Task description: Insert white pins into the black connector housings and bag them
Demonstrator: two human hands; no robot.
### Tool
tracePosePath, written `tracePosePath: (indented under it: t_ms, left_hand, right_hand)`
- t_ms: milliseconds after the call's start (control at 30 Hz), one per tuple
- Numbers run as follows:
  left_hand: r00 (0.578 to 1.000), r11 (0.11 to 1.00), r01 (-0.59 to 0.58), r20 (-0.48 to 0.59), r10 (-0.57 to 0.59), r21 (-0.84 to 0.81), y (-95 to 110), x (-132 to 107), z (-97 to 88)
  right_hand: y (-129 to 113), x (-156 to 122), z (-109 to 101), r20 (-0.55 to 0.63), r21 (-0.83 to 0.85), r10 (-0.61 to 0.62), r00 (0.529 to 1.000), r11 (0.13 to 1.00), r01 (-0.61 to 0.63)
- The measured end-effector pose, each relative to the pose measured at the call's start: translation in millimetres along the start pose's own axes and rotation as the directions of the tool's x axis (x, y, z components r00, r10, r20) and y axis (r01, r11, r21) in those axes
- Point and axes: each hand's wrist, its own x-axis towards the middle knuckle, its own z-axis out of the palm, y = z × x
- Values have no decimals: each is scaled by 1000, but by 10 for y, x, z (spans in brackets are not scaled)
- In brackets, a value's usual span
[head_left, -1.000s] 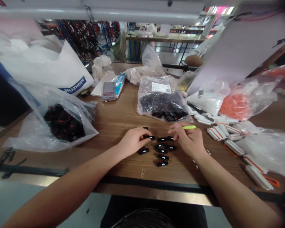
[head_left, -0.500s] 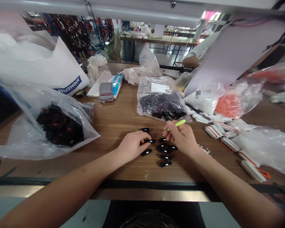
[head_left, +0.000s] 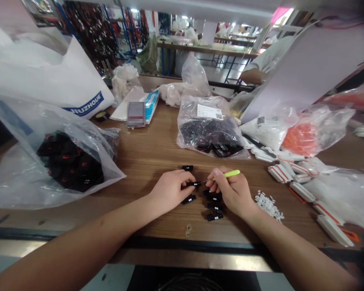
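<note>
Both hands have drawn closer together since the earlier frames, and the green tool's tip now meets the piece in the left hand instead of pointing away over the table.

At the far left, a clear bag of black and red parts (head_left: 69, 161) lies slumped open on the wooden table (head_left: 151, 149), its mouth turned toward the work spot so parts are within reach. The left hand (head_left: 170, 190) pinches a small black connector (head_left: 194, 184) between thumb and fingertips, holding it level just off the table so its end faces right. A loose black piece (head_left: 187, 167) sits just beyond it, another (head_left: 189, 199) just nearer. The right hand (head_left: 233, 192) grips a thin green-handled pick (head_left: 227, 175) like a pen, tip aimed left at the held connector. Under that hand a few more black connectors (head_left: 214, 216) wait in a loose column. Right of it lies a small heap of tiny white bits (head_left: 268, 204), and farther right white and orange clips (head_left: 291, 178) are spread out.
</note>
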Motion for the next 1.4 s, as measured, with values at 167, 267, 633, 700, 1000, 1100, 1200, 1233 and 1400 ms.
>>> tracePosePath:
  t_ms: [167,267,633,700,1000,1100,1200,1233,1400]
  left_hand:
    - [1000,1000,1,5,-1,3,7,-3,-17]
    - [1000,1000,5,6,-5,3,5,-2,-12]
    - [1000,1000,11,16,-11,1,-10,3,0]
    - [1000,1000,10,10,-10,2,-18,1,2]
    - [1000,1000,15,11,-15,1,5,1,-8]
    - [1000,1000,16,10,-16,3,8,2,-6]
    - [1000,1000,18,11,-18,15,2,1,-2]
    - [1000,1000,17,12,-18,18,0,0,-2]
    - [1000,1000,15,25,-15,2,-3,0,-9]
  right_hand:
    - [-4,0,-1,-7,-15,-17,1000,1000,17]
    - [9,5,4,-7,-19,-16,1000,1000,16]
    - [31,9,7,-28,-31,-35,999,999,34]
    - [31,11,10,-24,-38,-30,999,999,29]
    - [20,-3,13,-25,-79,-46,999,996,44]
    - [22,-1,17,-12,-81,-48,999,996,47]
    - [21,-9,20,-4,-95,-49,999,994,48]
    - [18,-14,20,-1,-103,-51,999,993,51]
    - [-3,-42,11,68,-176,-78,995,980,88]
